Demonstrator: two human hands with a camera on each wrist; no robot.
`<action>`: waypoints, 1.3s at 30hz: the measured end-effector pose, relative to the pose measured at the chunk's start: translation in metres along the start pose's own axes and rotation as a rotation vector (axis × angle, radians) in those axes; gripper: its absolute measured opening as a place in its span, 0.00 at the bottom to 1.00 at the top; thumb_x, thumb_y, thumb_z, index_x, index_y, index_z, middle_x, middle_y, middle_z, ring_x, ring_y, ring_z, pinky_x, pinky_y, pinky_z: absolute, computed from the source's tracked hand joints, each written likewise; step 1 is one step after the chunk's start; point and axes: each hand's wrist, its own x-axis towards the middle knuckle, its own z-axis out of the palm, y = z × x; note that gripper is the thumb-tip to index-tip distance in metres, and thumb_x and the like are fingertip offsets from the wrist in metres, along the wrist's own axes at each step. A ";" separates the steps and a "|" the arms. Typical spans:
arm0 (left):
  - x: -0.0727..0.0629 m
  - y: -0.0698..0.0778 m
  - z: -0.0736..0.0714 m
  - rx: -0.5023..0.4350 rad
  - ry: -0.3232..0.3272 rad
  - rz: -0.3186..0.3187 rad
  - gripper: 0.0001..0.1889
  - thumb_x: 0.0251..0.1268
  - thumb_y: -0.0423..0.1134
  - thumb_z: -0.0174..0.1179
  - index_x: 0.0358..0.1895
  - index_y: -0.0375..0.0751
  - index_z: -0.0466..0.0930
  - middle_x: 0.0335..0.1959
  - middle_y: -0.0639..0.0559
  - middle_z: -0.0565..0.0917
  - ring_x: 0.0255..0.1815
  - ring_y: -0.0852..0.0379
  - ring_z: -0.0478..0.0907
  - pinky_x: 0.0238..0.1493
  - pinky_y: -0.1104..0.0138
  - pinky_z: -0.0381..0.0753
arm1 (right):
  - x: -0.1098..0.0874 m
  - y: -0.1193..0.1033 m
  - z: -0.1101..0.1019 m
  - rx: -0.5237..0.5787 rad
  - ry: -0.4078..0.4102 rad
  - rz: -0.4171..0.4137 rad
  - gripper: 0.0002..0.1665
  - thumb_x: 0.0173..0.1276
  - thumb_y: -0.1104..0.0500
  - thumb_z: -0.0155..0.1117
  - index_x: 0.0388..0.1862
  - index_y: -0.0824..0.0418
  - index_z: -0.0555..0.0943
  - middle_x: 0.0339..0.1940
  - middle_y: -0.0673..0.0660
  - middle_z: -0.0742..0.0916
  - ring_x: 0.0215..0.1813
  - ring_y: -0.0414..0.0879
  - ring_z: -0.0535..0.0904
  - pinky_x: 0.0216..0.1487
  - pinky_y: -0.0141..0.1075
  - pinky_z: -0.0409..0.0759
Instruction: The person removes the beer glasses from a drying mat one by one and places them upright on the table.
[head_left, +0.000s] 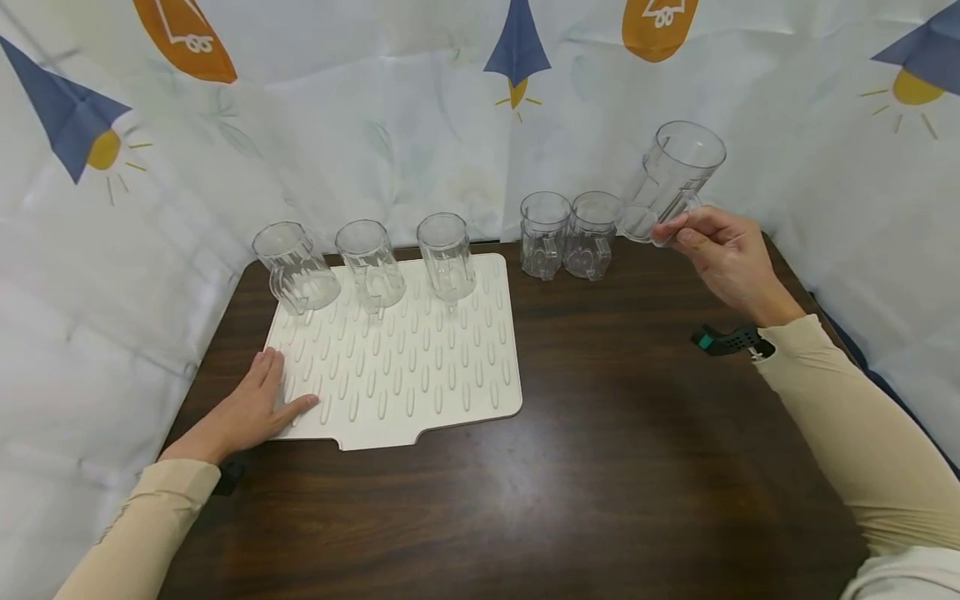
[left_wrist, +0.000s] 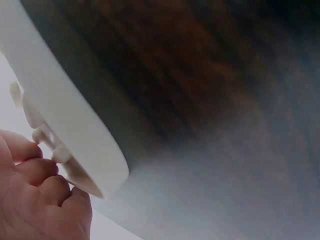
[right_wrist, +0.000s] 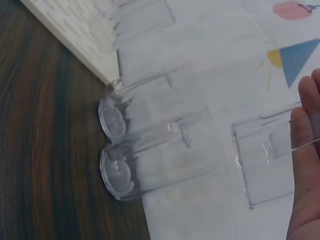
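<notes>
Head view: a white sheet (head_left: 442, 142) printed with blue and orange figures is hung behind a dark, wood-grained table (head_left: 615, 475). A transparent, cylindrical raised mug (head_left: 671, 179) is held tilted above the table's far right part, its handle pinched between thumb and fingers of the right hand (head_left: 723, 254). Two similar standing mugs (head_left: 544, 233) are placed close together to its left. Three further mugs (head_left: 446, 258) are set in a row along the far edge of a white board (head_left: 420, 417) textured with oblong ridges. The board's left edge is touched by the left hand (head_left: 258, 404), fingers laid together, thumb spread.

Left wrist view: the fingers are seen side by side at the board's rounded corner; their bend cannot be judged.

Right wrist view: the raised mug is shown apart from the standing pair; the right fingers are partly cropped.
</notes>
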 end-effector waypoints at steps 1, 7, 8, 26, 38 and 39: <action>0.000 0.000 0.000 0.000 0.000 0.000 0.59 0.76 0.64 0.53 0.77 0.12 0.34 0.80 0.14 0.37 0.83 0.19 0.32 0.81 0.32 0.42 | 0.000 0.001 -0.002 -0.006 0.000 -0.002 0.12 0.78 0.75 0.50 0.53 0.84 0.76 0.52 0.60 0.90 0.58 0.48 0.87 0.67 0.34 0.82; -0.001 0.001 0.001 0.016 0.012 0.008 0.59 0.75 0.64 0.54 0.77 0.11 0.36 0.79 0.13 0.38 0.82 0.18 0.34 0.81 0.32 0.44 | -0.001 0.007 -0.012 -0.027 0.015 -0.010 0.13 0.78 0.75 0.50 0.53 0.84 0.76 0.52 0.60 0.90 0.58 0.48 0.87 0.67 0.33 0.82; -0.001 0.001 0.001 0.017 0.013 0.010 0.59 0.75 0.64 0.54 0.77 0.11 0.36 0.79 0.13 0.38 0.82 0.18 0.34 0.81 0.32 0.44 | -0.001 0.008 -0.013 -0.025 0.021 -0.012 0.13 0.78 0.75 0.50 0.53 0.84 0.76 0.52 0.60 0.90 0.58 0.48 0.87 0.66 0.33 0.82; 0.000 0.000 0.004 0.026 0.014 0.016 0.58 0.76 0.64 0.53 0.76 0.10 0.35 0.79 0.13 0.37 0.82 0.18 0.33 0.82 0.33 0.42 | -0.008 0.037 -0.039 -0.145 0.037 0.077 0.11 0.78 0.71 0.55 0.51 0.78 0.79 0.51 0.53 0.92 0.57 0.42 0.87 0.64 0.27 0.81; -0.001 0.005 0.002 0.054 0.026 0.011 0.58 0.76 0.64 0.53 0.76 0.10 0.37 0.79 0.13 0.40 0.82 0.17 0.37 0.81 0.33 0.45 | -0.015 0.059 -0.050 -0.453 0.044 0.172 0.16 0.80 0.63 0.57 0.55 0.76 0.80 0.52 0.43 0.91 0.56 0.34 0.86 0.61 0.21 0.79; -0.001 0.005 0.002 0.052 0.026 0.011 0.58 0.76 0.64 0.53 0.76 0.10 0.37 0.79 0.13 0.39 0.82 0.17 0.37 0.82 0.33 0.44 | -0.015 0.061 -0.050 -0.466 0.043 0.179 0.16 0.80 0.62 0.57 0.56 0.76 0.80 0.52 0.42 0.91 0.56 0.34 0.86 0.61 0.21 0.79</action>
